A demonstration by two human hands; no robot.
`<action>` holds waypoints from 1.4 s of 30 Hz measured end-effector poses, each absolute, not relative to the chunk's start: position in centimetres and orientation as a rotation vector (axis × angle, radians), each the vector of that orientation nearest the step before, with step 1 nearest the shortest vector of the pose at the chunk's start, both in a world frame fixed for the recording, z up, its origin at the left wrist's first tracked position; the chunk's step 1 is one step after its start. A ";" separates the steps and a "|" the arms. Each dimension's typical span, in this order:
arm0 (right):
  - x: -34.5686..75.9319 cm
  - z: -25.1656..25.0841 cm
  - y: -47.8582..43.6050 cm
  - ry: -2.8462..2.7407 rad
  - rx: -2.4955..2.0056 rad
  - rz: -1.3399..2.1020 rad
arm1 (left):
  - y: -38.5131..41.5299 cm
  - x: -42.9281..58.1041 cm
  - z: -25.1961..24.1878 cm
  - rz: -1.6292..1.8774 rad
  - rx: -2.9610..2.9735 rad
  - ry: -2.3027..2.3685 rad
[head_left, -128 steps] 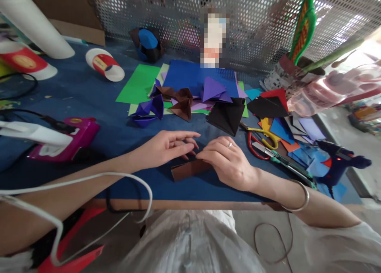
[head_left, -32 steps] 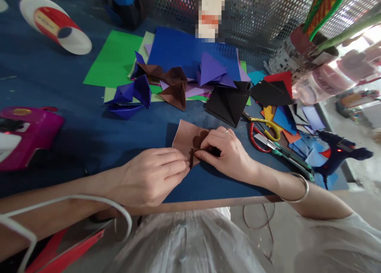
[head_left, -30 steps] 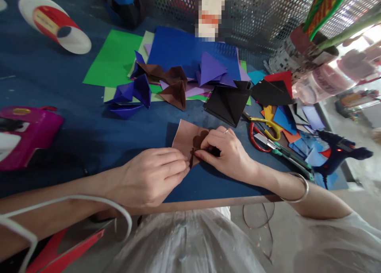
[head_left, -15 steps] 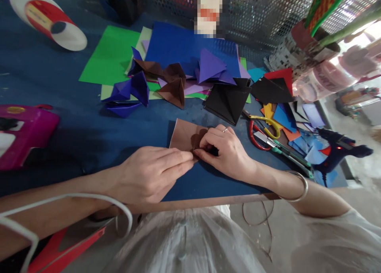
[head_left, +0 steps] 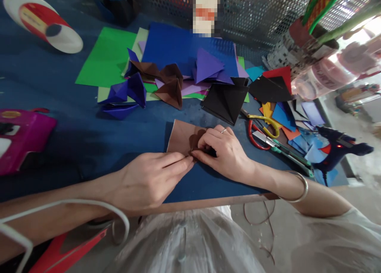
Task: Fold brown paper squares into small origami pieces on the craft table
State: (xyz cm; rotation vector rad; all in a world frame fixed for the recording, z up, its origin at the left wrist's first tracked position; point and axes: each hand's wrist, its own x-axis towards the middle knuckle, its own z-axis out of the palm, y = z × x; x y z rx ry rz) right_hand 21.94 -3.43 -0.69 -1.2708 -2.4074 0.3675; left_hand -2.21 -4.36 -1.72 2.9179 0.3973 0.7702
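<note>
A brown sheet of folding paper [head_left: 181,135] lies on the blue tabletop close to its front edge, with crease lines showing faintly. My left hand [head_left: 151,175] pinches the paper's lower edge, fingertips pressed together. From the other side my right hand [head_left: 228,154], a ring on one finger, grips the same edge with thumb and curled forefinger. Both sets of fingertips meet at one spot, and they hide the paper's near corner. Beyond the hands rest a folded black paper piece [head_left: 224,102], a folded brown piece [head_left: 171,88] and a folded dark blue piece [head_left: 125,96].
Scissors [head_left: 263,130] and a cutter knife [head_left: 285,156] lie right of my right hand, near paper scraps and a glue gun [head_left: 341,146] with a red light. Stacked coloured sheets [head_left: 107,58] sit behind. Left are a magenta object [head_left: 35,138] and a white-red roll [head_left: 44,25].
Both hands stay on the brown paper in nearly the same pose; my left fingertips have shifted slightly. The whole view has moved a little, so things sit slightly further left.
</note>
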 end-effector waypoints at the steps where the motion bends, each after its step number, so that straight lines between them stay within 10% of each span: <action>1: 21.9 -0.7 -3.5 -2.407 -1.278 0.358 | -4.4 -2.1 -1.6 0.761 2.925 0.379; 42: 24.0 -0.5 -3.6 -2.454 -1.216 0.237 | -1.5 -3.5 0.5 0.619 2.633 0.452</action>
